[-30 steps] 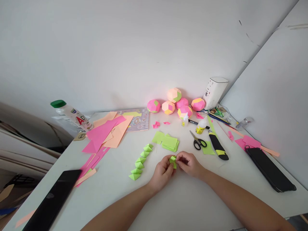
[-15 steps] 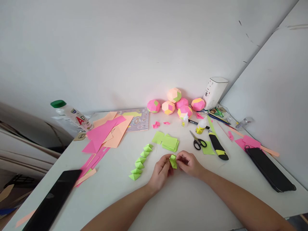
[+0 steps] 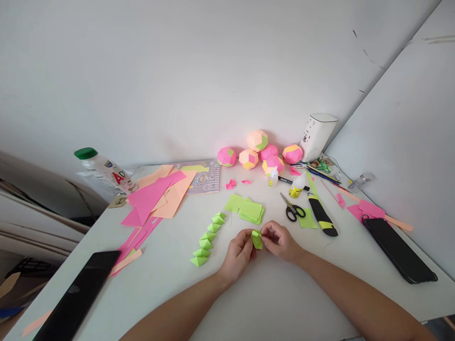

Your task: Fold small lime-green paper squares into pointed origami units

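A small piece of folded green paper [image 3: 257,240] is pinched between my two hands, low over the white table. My left hand [image 3: 240,252] grips its left side, with the fingertips partly behind it. The fingers of my right hand [image 3: 279,240] are closed at its right edge. To the left runs a slanting row of folded green paper units [image 3: 206,244], each with a raised ridge. Just beyond my hands lies a stack of flat green paper rectangles [image 3: 251,210], with a loose green sheet [image 3: 233,202] beside it.
Scissors [image 3: 293,208], a box cutter [image 3: 322,215] and glue bottles [image 3: 296,186] lie or stand at right. Paper balls [image 3: 249,158] are piled against the wall. A phone [image 3: 398,250] is far right. Pink paper sheets [image 3: 152,196], a bottle [image 3: 106,169] and a black device [image 3: 78,293] occupy the left.
The top flap of the green paper in my hands has tilted slightly. My fingers have shifted only a little; everything else on the table stays put.
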Motion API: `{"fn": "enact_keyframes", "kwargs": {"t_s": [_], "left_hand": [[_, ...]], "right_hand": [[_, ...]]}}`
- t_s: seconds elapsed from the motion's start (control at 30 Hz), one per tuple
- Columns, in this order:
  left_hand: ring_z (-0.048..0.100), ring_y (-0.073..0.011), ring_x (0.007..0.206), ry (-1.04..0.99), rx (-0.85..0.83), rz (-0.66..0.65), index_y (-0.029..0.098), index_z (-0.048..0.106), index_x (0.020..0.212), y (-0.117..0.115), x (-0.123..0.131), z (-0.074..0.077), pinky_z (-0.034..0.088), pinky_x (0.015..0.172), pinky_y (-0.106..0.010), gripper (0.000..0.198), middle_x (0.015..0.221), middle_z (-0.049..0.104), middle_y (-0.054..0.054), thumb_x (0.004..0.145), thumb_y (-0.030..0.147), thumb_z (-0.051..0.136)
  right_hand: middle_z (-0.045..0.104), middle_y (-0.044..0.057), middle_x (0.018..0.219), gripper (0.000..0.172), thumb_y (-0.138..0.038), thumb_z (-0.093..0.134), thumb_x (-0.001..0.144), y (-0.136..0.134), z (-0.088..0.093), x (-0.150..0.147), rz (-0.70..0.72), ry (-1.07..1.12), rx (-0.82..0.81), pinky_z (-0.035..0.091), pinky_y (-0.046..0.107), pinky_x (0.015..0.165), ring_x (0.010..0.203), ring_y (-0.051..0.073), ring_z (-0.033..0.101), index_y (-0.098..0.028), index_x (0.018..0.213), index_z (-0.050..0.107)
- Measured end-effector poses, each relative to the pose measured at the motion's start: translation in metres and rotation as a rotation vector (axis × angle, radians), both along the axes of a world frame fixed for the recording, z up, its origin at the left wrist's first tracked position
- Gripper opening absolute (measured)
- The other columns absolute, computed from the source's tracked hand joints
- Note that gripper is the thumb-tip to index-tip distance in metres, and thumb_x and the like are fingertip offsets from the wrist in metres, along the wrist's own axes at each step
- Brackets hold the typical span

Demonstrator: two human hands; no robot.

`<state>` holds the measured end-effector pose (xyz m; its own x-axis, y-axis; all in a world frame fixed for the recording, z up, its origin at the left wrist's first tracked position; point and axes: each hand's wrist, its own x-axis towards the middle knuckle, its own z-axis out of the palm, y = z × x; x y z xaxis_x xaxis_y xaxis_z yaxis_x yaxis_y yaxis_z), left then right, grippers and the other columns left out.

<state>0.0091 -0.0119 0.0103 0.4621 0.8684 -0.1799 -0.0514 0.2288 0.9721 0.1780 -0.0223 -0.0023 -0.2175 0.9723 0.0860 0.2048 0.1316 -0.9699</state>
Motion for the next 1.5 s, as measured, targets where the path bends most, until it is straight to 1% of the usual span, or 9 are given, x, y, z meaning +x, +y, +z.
{"fn": "enact_keyframes", "kwargs": {"t_s": [0.17, 0.4, 0.63, 0.77, 0.9, 1.07, 1.27, 1.5], "left_hand": [[0.047, -0.0098, 0.054, 0.003, 0.023, -0.011, 0.016, 0.052, 0.095, 0.0005, -0.0002, -0.0025, 0.037, 0.052, -0.022, 0.022, 0.069, 0.056, 0.001, 0.085, 0.035, 0.045], [0.048, -0.0095, 0.054, 0.006, 0.031, -0.021, 0.016, 0.052, 0.093, 0.0003, -0.0002, -0.0011, 0.037, 0.051, -0.021, 0.020, 0.069, 0.055, 0.001, 0.084, 0.034, 0.047], [0.048, -0.0092, 0.054, 0.031, 0.065, -0.009, 0.016, 0.052, 0.089, 0.0005, 0.0007, -0.0045, 0.037, 0.050, -0.021, 0.019, 0.067, 0.054, 0.001, 0.085, 0.034, 0.046], [0.048, -0.0090, 0.053, 0.024, 0.075, -0.005, 0.015, 0.052, 0.087, 0.0007, 0.0006, -0.0064, 0.038, 0.050, -0.021, 0.019, 0.067, 0.055, 0.001, 0.085, 0.033, 0.046], [0.048, -0.0092, 0.052, 0.023, 0.057, 0.004, 0.016, 0.053, 0.088, 0.0007, 0.0004, -0.0066, 0.038, 0.049, -0.021, 0.021, 0.067, 0.055, 0.001, 0.084, 0.036, 0.048], [0.048, -0.0100, 0.053, 0.034, 0.053, 0.010, 0.016, 0.055, 0.093, 0.0005, 0.0003, -0.0064, 0.038, 0.050, -0.021, 0.028, 0.064, 0.053, 0.001, 0.085, 0.041, 0.046], [0.048, -0.0102, 0.053, 0.024, 0.047, 0.018, 0.016, 0.055, 0.095, -0.0001, 0.0008, -0.0055, 0.038, 0.049, -0.022, 0.030, 0.064, 0.053, 0.001, 0.085, 0.043, 0.046], [0.049, -0.0105, 0.053, 0.047, 0.051, 0.015, 0.017, 0.052, 0.098, 0.0000, 0.0011, -0.0039, 0.039, 0.050, -0.022, 0.029, 0.065, 0.054, 0.002, 0.081, 0.040, 0.052]], "right_hand": [[0.052, -0.002, 0.065, 0.014, -0.029, 0.055, 0.083, 0.0001, 0.0017, 0.0001, 0.012, 0.011, 0.007, 0.041, 0.021, 0.050, 0.053, 0.009, 0.049, -0.018, 0.083, 0.047], [0.053, -0.002, 0.064, 0.013, -0.028, 0.056, 0.081, -0.0003, 0.0076, -0.0012, 0.011, 0.005, 0.013, 0.041, 0.021, 0.050, 0.053, 0.009, 0.049, -0.018, 0.081, 0.047], [0.053, -0.001, 0.068, 0.015, -0.030, 0.056, 0.082, -0.0002, 0.0031, -0.0005, 0.011, 0.035, -0.001, 0.042, 0.022, 0.051, 0.054, 0.009, 0.050, -0.018, 0.084, 0.047], [0.053, -0.001, 0.066, 0.009, -0.025, 0.054, 0.082, 0.0000, 0.0014, 0.0003, 0.034, 0.007, 0.016, 0.041, 0.021, 0.051, 0.054, 0.009, 0.049, -0.018, 0.082, 0.049], [0.054, -0.001, 0.065, 0.003, -0.017, 0.053, 0.079, -0.0002, 0.0029, 0.0004, 0.042, -0.011, 0.017, 0.040, 0.021, 0.050, 0.053, 0.009, 0.048, -0.017, 0.081, 0.051], [0.057, -0.001, 0.065, 0.009, -0.012, 0.052, 0.076, -0.0006, 0.0049, -0.0004, 0.059, -0.020, 0.022, 0.039, 0.020, 0.049, 0.052, 0.009, 0.048, -0.017, 0.083, 0.052], [0.059, -0.001, 0.068, 0.013, -0.015, 0.054, 0.078, -0.0007, 0.0047, -0.0014, 0.055, 0.005, 0.035, 0.041, 0.020, 0.051, 0.053, 0.009, 0.049, -0.018, 0.089, 0.048], [0.057, 0.001, 0.074, 0.010, -0.021, 0.057, 0.078, 0.0001, 0.0028, -0.0011, 0.055, 0.006, 0.065, 0.041, 0.021, 0.051, 0.056, 0.009, 0.049, -0.018, 0.081, 0.048]]}}
